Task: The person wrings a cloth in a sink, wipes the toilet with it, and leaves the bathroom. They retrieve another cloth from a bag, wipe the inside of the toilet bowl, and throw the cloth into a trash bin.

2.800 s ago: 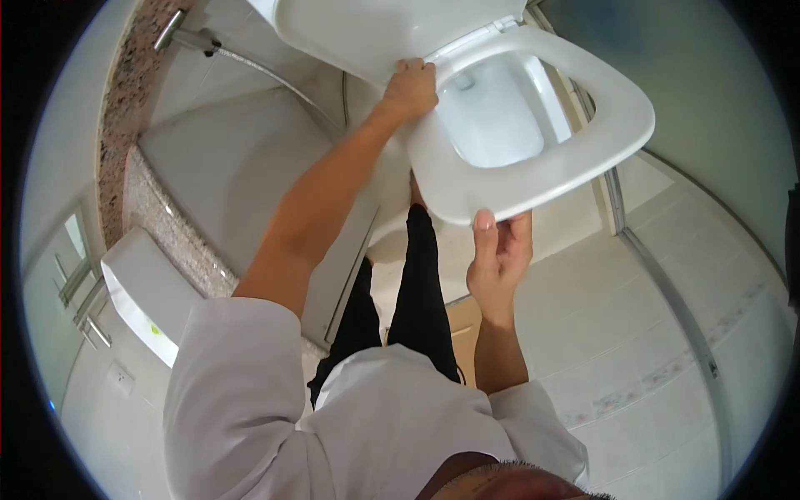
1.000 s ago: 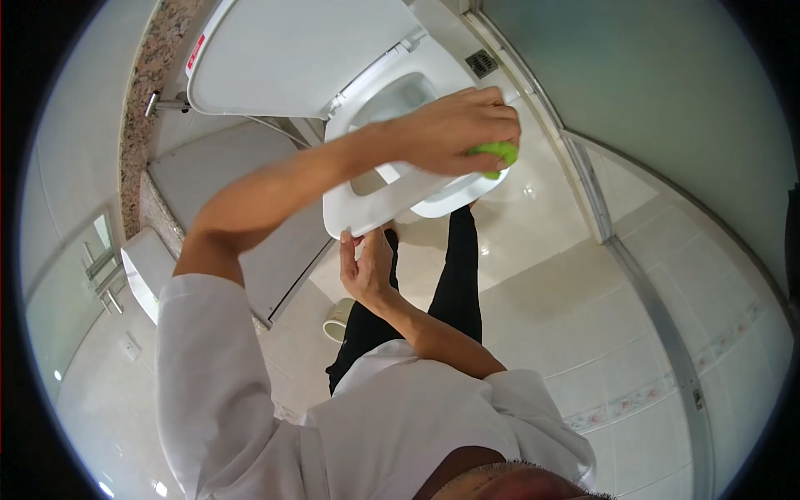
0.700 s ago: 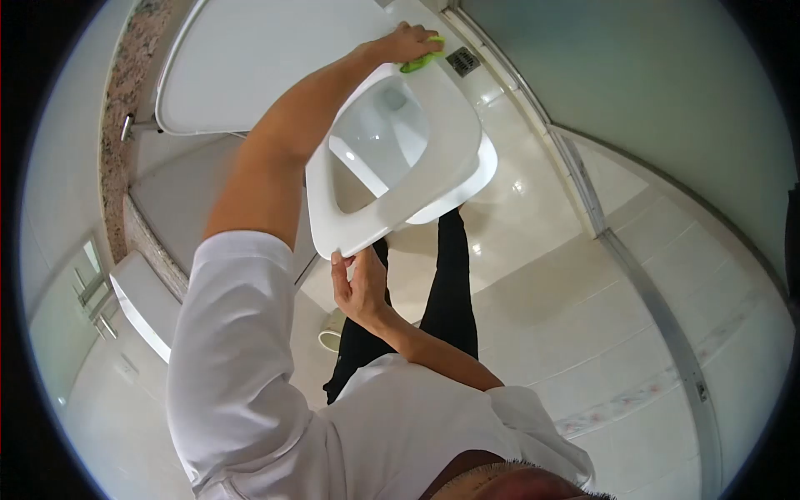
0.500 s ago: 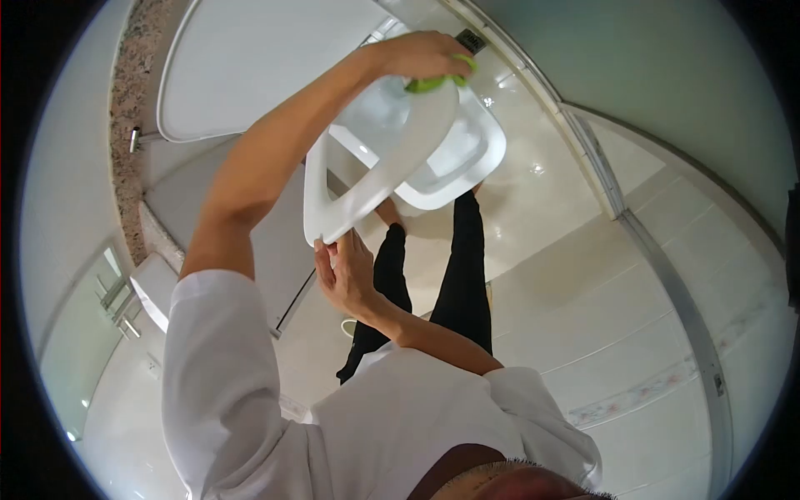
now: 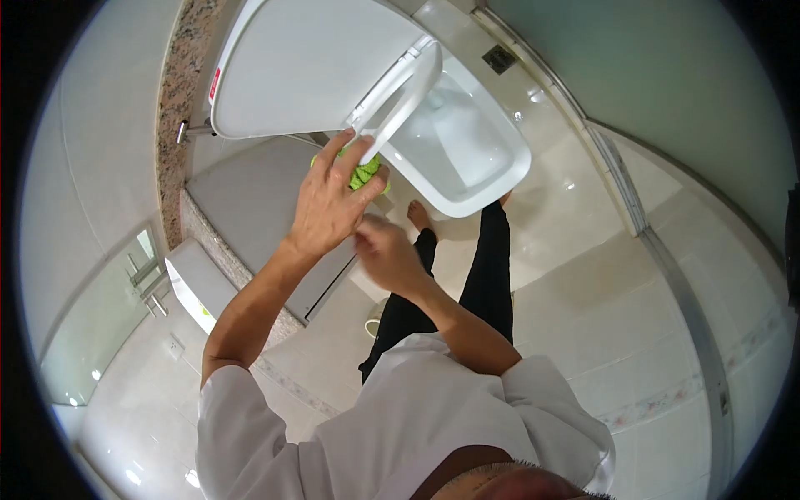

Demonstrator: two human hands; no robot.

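A bright green cloth [image 5: 367, 172] is in my left hand [image 5: 327, 196], bunched under the fingers against the front end of the white toilet seat [image 5: 414, 96]. The seat stands raised, seen almost edge-on, between the lid and the open toilet bowl [image 5: 467, 142]. Just below the left hand is my right hand [image 5: 390, 254], smeared by motion. It is apart from the seat, and its fingers cannot be made out clearly. The white toilet lid [image 5: 308, 62] is up behind the seat, with a small red label at its edge.
A grey cabinet front [image 5: 258, 196] and a granite edge [image 5: 171, 150] lie to the left. My feet stand on the tiled floor beside the bowl. A floor drain [image 5: 498, 58] and a framed glass shower screen [image 5: 658, 108] are to the right. A small bin [image 5: 374, 321] sits low by my leg.
My left hand has moved the cloth from the seat's far part to its near end. My right hand has let go of the seat corner. The seat now appears more edge-on, and the view has shifted.
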